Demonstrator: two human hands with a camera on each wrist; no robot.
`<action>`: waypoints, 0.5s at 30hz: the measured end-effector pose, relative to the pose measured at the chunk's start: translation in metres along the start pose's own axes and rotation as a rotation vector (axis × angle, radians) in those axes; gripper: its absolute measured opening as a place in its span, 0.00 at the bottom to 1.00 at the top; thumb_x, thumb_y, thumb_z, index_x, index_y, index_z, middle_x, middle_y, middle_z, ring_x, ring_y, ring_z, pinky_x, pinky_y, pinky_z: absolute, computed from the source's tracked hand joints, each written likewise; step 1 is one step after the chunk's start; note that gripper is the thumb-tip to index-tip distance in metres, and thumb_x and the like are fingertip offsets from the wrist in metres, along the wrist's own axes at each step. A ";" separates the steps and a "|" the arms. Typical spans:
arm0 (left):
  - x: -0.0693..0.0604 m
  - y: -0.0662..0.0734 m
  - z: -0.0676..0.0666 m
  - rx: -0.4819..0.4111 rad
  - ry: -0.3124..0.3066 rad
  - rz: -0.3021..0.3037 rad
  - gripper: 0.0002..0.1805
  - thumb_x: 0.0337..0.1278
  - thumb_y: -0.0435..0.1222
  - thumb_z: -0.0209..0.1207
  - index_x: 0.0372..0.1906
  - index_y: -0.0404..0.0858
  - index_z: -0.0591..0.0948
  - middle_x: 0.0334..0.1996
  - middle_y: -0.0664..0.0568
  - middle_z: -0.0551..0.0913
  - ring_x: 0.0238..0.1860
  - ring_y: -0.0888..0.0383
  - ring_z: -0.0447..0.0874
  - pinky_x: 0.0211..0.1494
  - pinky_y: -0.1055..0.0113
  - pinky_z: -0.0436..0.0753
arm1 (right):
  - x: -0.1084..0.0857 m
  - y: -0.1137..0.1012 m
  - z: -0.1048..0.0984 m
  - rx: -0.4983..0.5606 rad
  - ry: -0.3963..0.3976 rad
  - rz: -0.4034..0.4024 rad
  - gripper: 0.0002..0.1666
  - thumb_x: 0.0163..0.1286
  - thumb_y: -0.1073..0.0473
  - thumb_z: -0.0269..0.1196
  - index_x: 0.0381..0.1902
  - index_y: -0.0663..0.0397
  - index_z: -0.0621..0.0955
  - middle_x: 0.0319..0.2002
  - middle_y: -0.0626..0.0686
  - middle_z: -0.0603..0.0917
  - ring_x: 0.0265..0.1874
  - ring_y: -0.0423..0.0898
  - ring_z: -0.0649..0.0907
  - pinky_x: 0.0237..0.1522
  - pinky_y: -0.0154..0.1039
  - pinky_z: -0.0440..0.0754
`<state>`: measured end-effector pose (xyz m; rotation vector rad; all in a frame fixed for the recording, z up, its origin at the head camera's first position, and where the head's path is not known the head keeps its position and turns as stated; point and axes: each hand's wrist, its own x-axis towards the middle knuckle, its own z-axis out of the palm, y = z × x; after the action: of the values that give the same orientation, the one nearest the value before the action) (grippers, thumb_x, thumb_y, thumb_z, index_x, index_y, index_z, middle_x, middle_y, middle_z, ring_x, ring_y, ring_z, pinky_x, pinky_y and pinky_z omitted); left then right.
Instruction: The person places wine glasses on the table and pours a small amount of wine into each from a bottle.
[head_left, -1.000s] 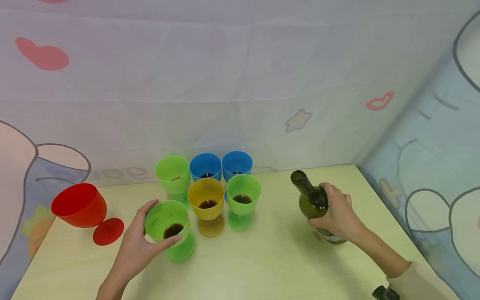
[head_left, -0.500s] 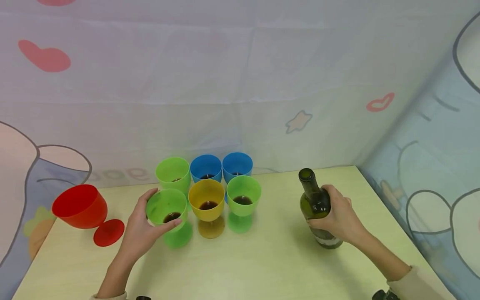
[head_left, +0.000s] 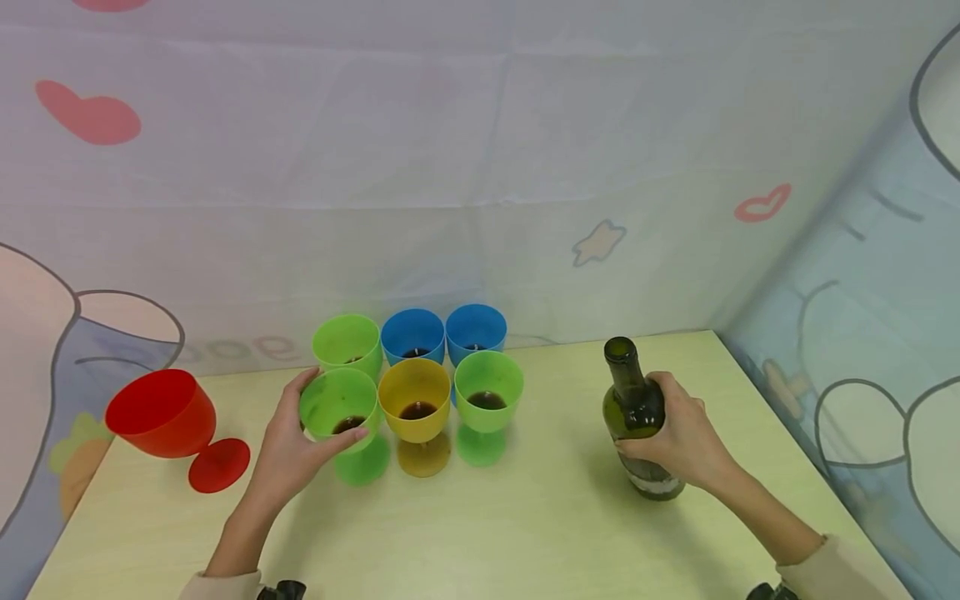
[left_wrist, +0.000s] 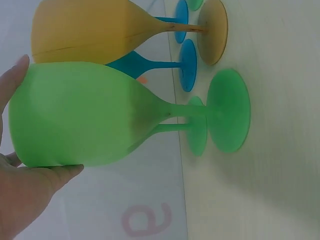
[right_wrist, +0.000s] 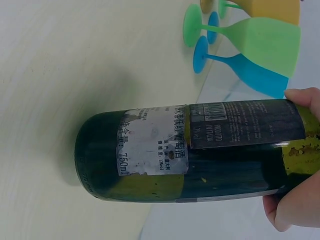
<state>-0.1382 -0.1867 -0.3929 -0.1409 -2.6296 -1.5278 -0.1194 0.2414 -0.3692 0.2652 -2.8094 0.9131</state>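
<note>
My left hand [head_left: 290, 450] holds a green plastic goblet [head_left: 335, 400] by its bowl, thumb and fingers spread around it near the rim. Dark liquid lies in the bottom of this goblet, and its foot [left_wrist: 229, 110] shows upright at the table in the left wrist view. To its right stands a yellow goblet [head_left: 414, 400], also with dark liquid. Over on the right side, my right hand [head_left: 681, 433] grips a dark green wine bottle [head_left: 633, 408] around its upper body. The bottle is nearly upright with its mouth uncovered; whether its base touches the table I cannot tell.
Another green goblet [head_left: 487, 387], two blue goblets including a left one [head_left: 412, 329], and a rear green goblet [head_left: 347, 337] stand close by, with dark liquid inside. A red goblet [head_left: 168, 417] stands apart at the left. A printed cloth [head_left: 450, 167] hangs behind the table [head_left: 480, 533].
My left hand has moved the green goblet away from me, up beside the yellow one. My right hand has brought the tilted bottle closer to upright.
</note>
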 end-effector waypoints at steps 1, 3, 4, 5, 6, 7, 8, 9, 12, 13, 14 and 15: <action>0.000 -0.001 0.000 -0.005 -0.004 0.007 0.54 0.43 0.44 0.69 0.70 0.37 0.47 0.65 0.40 0.56 0.59 0.42 0.61 0.57 0.44 0.65 | 0.000 0.000 0.000 0.000 -0.001 -0.001 0.47 0.40 0.57 0.75 0.53 0.70 0.63 0.43 0.65 0.77 0.39 0.60 0.77 0.41 0.53 0.62; 0.000 -0.001 -0.001 -0.012 -0.009 0.025 0.55 0.43 0.43 0.69 0.70 0.37 0.46 0.66 0.40 0.54 0.60 0.41 0.59 0.59 0.43 0.64 | 0.000 0.000 0.000 0.002 -0.003 0.000 0.47 0.40 0.57 0.75 0.53 0.70 0.64 0.43 0.65 0.77 0.39 0.60 0.77 0.41 0.54 0.63; 0.000 -0.002 -0.001 -0.013 -0.010 0.035 0.55 0.43 0.43 0.69 0.70 0.36 0.45 0.67 0.40 0.53 0.61 0.41 0.58 0.59 0.42 0.62 | 0.000 0.000 0.000 0.001 -0.004 -0.001 0.47 0.40 0.57 0.75 0.53 0.70 0.64 0.42 0.65 0.77 0.38 0.60 0.78 0.42 0.54 0.64; 0.000 -0.002 -0.002 -0.013 -0.010 0.042 0.56 0.42 0.42 0.69 0.70 0.37 0.45 0.67 0.39 0.52 0.62 0.41 0.57 0.60 0.41 0.61 | 0.000 0.000 0.000 0.001 -0.004 -0.001 0.47 0.40 0.57 0.75 0.53 0.69 0.64 0.42 0.65 0.77 0.38 0.60 0.78 0.42 0.55 0.65; 0.000 -0.002 -0.003 -0.015 -0.007 0.052 0.56 0.42 0.42 0.69 0.71 0.37 0.45 0.67 0.39 0.52 0.63 0.41 0.56 0.60 0.41 0.60 | 0.000 0.000 0.000 0.000 -0.006 -0.001 0.47 0.39 0.57 0.75 0.53 0.69 0.64 0.42 0.64 0.77 0.38 0.60 0.78 0.41 0.56 0.65; 0.000 -0.002 -0.004 -0.018 -0.003 0.064 0.56 0.42 0.41 0.70 0.71 0.37 0.45 0.67 0.39 0.52 0.64 0.40 0.55 0.60 0.40 0.59 | 0.000 0.000 0.000 -0.001 -0.007 -0.001 0.47 0.39 0.57 0.75 0.53 0.69 0.64 0.42 0.64 0.77 0.38 0.60 0.78 0.41 0.56 0.66; -0.001 -0.002 -0.006 -0.021 0.004 0.076 0.56 0.42 0.40 0.70 0.71 0.37 0.45 0.67 0.39 0.52 0.64 0.41 0.53 0.61 0.41 0.58 | 0.000 0.000 0.000 -0.001 -0.010 -0.002 0.47 0.39 0.57 0.75 0.53 0.69 0.64 0.42 0.64 0.77 0.38 0.60 0.78 0.41 0.57 0.66; -0.002 -0.002 -0.008 -0.020 0.014 0.086 0.55 0.42 0.40 0.70 0.71 0.37 0.46 0.67 0.40 0.52 0.65 0.41 0.52 0.61 0.41 0.57 | 0.000 0.000 0.000 -0.003 -0.013 -0.003 0.47 0.39 0.57 0.75 0.53 0.69 0.64 0.42 0.64 0.77 0.38 0.59 0.78 0.41 0.57 0.66; -0.005 -0.001 -0.019 0.003 0.055 0.112 0.50 0.45 0.38 0.68 0.70 0.37 0.50 0.66 0.41 0.56 0.66 0.43 0.53 0.63 0.47 0.58 | 0.000 0.000 0.000 -0.009 -0.018 -0.006 0.47 0.39 0.57 0.75 0.53 0.70 0.63 0.43 0.65 0.77 0.38 0.60 0.78 0.40 0.56 0.65; -0.007 -0.001 -0.023 0.020 0.075 0.116 0.48 0.46 0.38 0.67 0.69 0.36 0.52 0.66 0.41 0.58 0.65 0.43 0.55 0.63 0.51 0.59 | 0.000 0.000 0.000 -0.010 -0.020 -0.005 0.47 0.39 0.57 0.75 0.53 0.70 0.63 0.43 0.65 0.77 0.38 0.60 0.78 0.40 0.56 0.65; -0.009 -0.001 -0.028 0.044 0.097 0.118 0.46 0.47 0.38 0.67 0.69 0.36 0.54 0.65 0.41 0.59 0.64 0.44 0.57 0.63 0.54 0.60 | 0.000 0.000 -0.001 -0.011 -0.021 -0.004 0.47 0.39 0.57 0.75 0.54 0.70 0.63 0.43 0.65 0.77 0.38 0.60 0.78 0.40 0.56 0.65; -0.011 -0.001 -0.033 0.079 0.123 0.116 0.43 0.48 0.39 0.66 0.68 0.35 0.56 0.63 0.41 0.61 0.63 0.43 0.59 0.62 0.58 0.62 | 0.000 0.000 -0.001 -0.013 -0.023 -0.003 0.47 0.39 0.57 0.75 0.54 0.70 0.63 0.43 0.65 0.77 0.39 0.60 0.78 0.40 0.56 0.65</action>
<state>-0.1265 -0.2162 -0.3783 -0.1842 -2.5335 -1.3496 -0.1196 0.2418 -0.3687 0.2798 -2.8340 0.8964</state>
